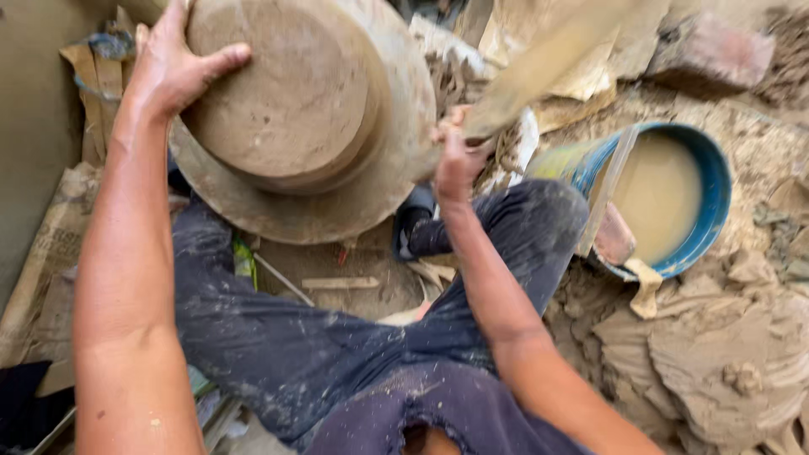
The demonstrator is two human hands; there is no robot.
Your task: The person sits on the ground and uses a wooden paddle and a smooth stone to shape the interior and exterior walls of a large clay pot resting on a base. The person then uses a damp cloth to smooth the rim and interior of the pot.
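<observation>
Soft daylight, motion blur, faint shadows

A blue bucket (704,206) of murky tan water sits on the clay-caked ground (716,362) with a flat stick (608,190) across its rim, 1 reddish brick (712,50) beyond it and torn cardboard (50,253) opposite.

Printed paper sack (52,253) at left edge: flattened, tan-brown, faint dark print, mud-smeared, lying on ground beside left arm. Torn tan paper or sacking (581,50) at top centre-right: crumpled, clay-stained, print not discernible. No signs, no screens, no other labels visible.
</observation>
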